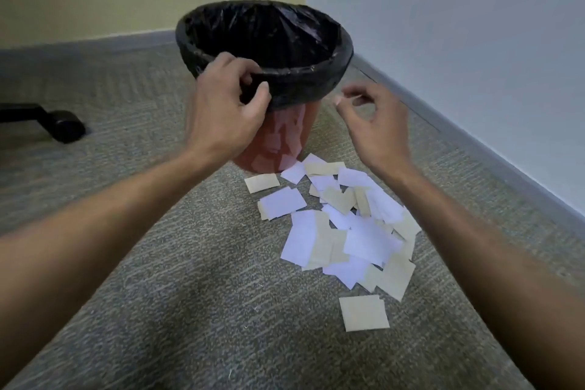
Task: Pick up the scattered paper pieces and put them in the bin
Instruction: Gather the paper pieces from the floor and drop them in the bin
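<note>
Left hand [228, 98] curled over the near rim of the tilted bin [304, 41], thumb outside on the black liner. Right hand [373, 123] just beside the rim, blurred, fingers loosely curled, hold unclear. Paper pieces [335, 225] heaped on open carpet [158, 294] from bin base toward the wall edge [474, 142].

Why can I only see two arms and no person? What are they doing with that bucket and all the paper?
The camera sits on the person's head and looks down, so you see only their arms. The left hand grips the rim of the bin, which has a black bag inside. The right hand hangs beside the bin with curled fingers; it is blurry, so I cannot tell if it holds anything. White and tan paper pieces lie on the carpet, waiting to be picked up.
</note>
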`<state>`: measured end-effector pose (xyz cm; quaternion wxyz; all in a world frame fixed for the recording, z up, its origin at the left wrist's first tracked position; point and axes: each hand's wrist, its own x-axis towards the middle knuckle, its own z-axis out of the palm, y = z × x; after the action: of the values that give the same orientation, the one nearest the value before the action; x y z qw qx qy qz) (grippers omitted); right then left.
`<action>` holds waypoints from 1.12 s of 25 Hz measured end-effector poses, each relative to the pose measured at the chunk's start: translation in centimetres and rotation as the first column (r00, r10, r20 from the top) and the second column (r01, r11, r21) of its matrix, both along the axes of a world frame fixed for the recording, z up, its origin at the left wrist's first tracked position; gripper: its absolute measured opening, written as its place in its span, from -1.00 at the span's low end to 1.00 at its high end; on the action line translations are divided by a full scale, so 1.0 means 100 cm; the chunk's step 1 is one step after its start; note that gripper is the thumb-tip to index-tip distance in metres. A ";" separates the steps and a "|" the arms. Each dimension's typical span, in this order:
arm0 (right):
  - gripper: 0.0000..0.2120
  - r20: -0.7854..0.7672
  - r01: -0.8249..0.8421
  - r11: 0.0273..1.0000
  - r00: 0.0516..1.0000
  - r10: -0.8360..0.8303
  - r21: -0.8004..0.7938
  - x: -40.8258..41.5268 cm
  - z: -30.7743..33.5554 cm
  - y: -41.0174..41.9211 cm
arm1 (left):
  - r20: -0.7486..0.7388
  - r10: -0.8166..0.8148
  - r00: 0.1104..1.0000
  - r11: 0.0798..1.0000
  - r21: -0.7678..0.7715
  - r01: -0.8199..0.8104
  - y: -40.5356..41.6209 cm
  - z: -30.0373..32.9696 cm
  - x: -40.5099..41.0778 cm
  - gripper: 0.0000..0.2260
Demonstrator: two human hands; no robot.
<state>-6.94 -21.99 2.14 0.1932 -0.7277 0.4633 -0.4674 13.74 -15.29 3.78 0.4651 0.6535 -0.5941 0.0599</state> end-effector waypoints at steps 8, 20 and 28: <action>-0.86 -0.372 -0.070 0.952 0.910 0.184 0.299 -0.112 -0.124 0.085 | -0.107 -0.200 0.974 0.855 0.466 0.227 0.105 -0.146 -0.093 -0.70; -0.51 -0.740 -0.139 0.875 0.482 0.469 0.463 -0.145 -0.168 0.138 | 0.081 -0.203 0.976 0.751 0.652 0.102 0.115 -0.214 -0.122 -0.50; -0.91 -0.153 -0.117 0.660 0.929 0.337 0.742 -0.145 -0.159 0.117 | 0.262 -0.318 0.911 0.689 0.724 0.033 0.089 -0.214 -0.109 -0.40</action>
<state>-21.46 -10.32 -13.80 0.4537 -0.7030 0.5360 -0.1129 2.81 -6.42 -17.62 0.0638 0.6966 -0.7082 -0.0961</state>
